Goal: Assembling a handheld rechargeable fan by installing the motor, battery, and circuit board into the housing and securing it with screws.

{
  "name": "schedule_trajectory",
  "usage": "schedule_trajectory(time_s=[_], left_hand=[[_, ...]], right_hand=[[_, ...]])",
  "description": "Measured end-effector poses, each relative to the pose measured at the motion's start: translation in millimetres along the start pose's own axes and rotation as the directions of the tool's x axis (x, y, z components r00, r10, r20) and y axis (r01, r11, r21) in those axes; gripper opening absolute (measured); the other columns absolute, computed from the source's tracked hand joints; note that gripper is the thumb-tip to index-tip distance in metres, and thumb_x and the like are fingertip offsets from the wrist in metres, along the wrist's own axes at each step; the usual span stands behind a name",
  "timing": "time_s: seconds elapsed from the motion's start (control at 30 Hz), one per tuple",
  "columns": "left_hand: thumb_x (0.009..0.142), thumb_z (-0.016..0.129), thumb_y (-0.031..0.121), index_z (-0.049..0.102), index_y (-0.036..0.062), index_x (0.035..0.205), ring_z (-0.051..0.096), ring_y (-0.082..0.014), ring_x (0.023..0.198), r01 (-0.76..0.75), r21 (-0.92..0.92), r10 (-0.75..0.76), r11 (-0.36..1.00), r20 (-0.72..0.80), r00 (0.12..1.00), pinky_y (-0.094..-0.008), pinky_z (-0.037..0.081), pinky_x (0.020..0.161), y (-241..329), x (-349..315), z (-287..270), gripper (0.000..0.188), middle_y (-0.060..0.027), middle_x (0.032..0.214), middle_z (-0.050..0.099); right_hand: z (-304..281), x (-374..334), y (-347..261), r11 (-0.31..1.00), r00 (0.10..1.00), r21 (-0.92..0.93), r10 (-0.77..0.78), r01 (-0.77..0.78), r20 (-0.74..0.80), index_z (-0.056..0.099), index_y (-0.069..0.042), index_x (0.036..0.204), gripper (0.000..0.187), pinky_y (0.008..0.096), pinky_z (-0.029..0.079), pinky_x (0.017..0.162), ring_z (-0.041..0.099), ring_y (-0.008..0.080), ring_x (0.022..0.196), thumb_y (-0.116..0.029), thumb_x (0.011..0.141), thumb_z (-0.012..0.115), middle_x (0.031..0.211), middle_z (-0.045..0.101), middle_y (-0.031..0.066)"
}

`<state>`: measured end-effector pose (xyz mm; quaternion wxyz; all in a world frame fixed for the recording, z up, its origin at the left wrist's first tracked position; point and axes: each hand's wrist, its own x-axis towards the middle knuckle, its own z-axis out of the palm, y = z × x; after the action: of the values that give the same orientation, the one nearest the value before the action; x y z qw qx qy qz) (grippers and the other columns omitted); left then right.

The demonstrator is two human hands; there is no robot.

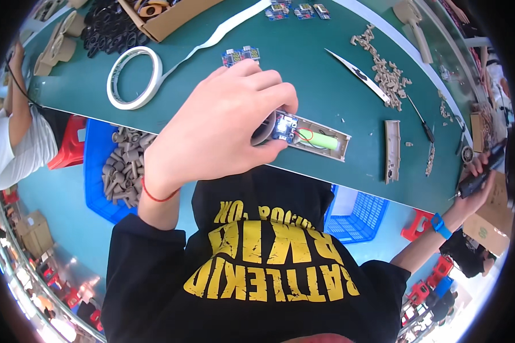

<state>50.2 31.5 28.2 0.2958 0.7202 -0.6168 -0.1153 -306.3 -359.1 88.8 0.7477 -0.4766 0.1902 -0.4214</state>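
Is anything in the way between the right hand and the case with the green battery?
A long beige piece and small parts lie on the table between the right hand and the case, but nothing visible stands tall there.

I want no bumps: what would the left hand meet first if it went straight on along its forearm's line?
Likely the small blue circuit boards just beyond the left hand, on the green table; the hand's height is unclear, so it might pass above them.

Housing (327,152) end hidden by left hand (223,119); cardboard box (180,22) cut by top edge; tan bits (390,81) indistinct
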Motion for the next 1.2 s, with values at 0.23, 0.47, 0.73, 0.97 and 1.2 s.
schedule_trajectory(time_s=[0.23, 0.47, 0.73, 0.97, 1.2], left_hand=[[0.064, 0.078, 0.009, 0.061, 0.0090, 0.092, 0.055, -0.0267, 0.087, -0.021, -0.017, 0.019, 1.000, -0.082, 0.996, -0.0358, 0.046, 0.079, -5.8, -3.7, 2.3, 0.033, -0.0049, 0.088, 0.060], [0.064, 0.078, 0.009, 0.060, 0.0088, 0.092, 0.056, -0.0270, 0.089, -0.037, -0.038, 0.032, 0.999, -0.114, 0.993, -0.0362, 0.047, 0.079, -8.8, -8.4, 5.1, 0.033, -0.0056, 0.088, 0.060], [0.064, 0.078, 0.009, 0.061, 0.0073, 0.091, 0.056, -0.0276, 0.089, -0.034, -0.037, 0.028, 0.999, -0.156, 0.987, -0.0360, 0.047, 0.080, -9.1, -10.6, 9.4, 0.032, -0.0064, 0.089, 0.059], [0.064, 0.078, 0.010, 0.061, 0.0059, 0.091, 0.056, -0.0289, 0.089, -0.041, -0.053, 0.033, 0.998, -0.151, 0.988, -0.0371, 0.047, 0.080, -8.2, -7.4, 8.1, 0.032, -0.0075, 0.088, 0.060], [0.063, 0.078, 0.011, 0.061, 0.0051, 0.091, 0.056, -0.0302, 0.089, -0.029, -0.070, 0.019, 0.997, -0.135, 0.991, -0.0381, 0.047, 0.080, -6.6, -6.3, 6.4, 0.033, -0.0083, 0.088, 0.060]], right_hand=[[177.0, -8.9, 63.1, 0.934, 0.887, 0.326, -0.023, -0.145, 0.461, 0.049, 0.004, 0.110, 0.034, 0.0236, 0.040, 0.069, 0.047, 0.0120, 0.074, -0.024, 0.092, 0.051, 0.077, 0.043, 0.0020], [271.1, -36.4, 121.5, 0.936, 0.733, 0.341, -0.173, -0.085, 0.658, 0.051, -0.010, 0.110, 0.063, 0.0232, 0.041, 0.056, 0.051, 0.0079, 0.058, -0.068, 0.086, 0.051, 0.068, 0.052, -0.0015], [302.3, -49.1, 185.4, 0.809, 0.703, 0.514, -0.190, -0.283, 0.686, 0.053, -0.012, 0.111, 0.078, 0.0201, 0.045, 0.058, 0.054, 0.0060, 0.059, -0.082, 0.078, 0.049, 0.068, 0.054, -0.0029], [278.2, -22.7, 180.1, 0.976, 0.507, 0.218, -0.195, 0.013, 0.839, 0.051, -0.010, 0.118, 0.082, 0.0217, 0.045, 0.055, 0.052, 0.0073, 0.058, -0.081, 0.077, 0.053, 0.071, 0.054, -0.0016], [285.4, -23.2, 178.8, 0.981, 0.449, 0.193, -0.175, 0.005, 0.876, 0.051, -0.009, 0.118, 0.083, 0.0219, 0.043, 0.054, 0.050, 0.0077, 0.058, -0.081, 0.076, 0.054, 0.071, 0.054, -0.0014]])
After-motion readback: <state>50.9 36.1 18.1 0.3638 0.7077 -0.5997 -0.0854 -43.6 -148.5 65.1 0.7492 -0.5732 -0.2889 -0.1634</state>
